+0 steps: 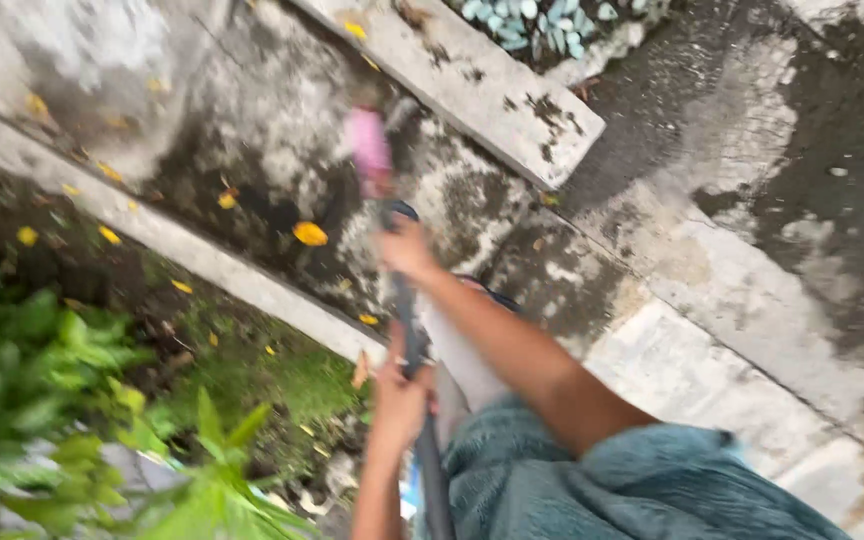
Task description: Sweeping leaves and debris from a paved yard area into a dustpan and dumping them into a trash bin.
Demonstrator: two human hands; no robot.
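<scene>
Both my hands grip a long dark handle point(414, 340) that runs from my body out over the wet concrete ground. My right hand point(404, 248) holds it farther up. My left hand point(399, 395) holds it lower down, close to my teal garment point(592, 485). At the far end of the handle sits a blurred pink head point(368, 148), over the stained concrete point(282, 130). Yellow fallen leaves point(309, 233) lie scattered near that end. The picture is motion-blurred.
A concrete kerb point(182, 245) separates the paving from a bed of soil and green plants point(42, 390) on the left. A raised concrete slab point(482, 90) lies at the top, with pale-leaved plants point(542, 25) behind. Cracked wet paving point(752, 300) spreads right.
</scene>
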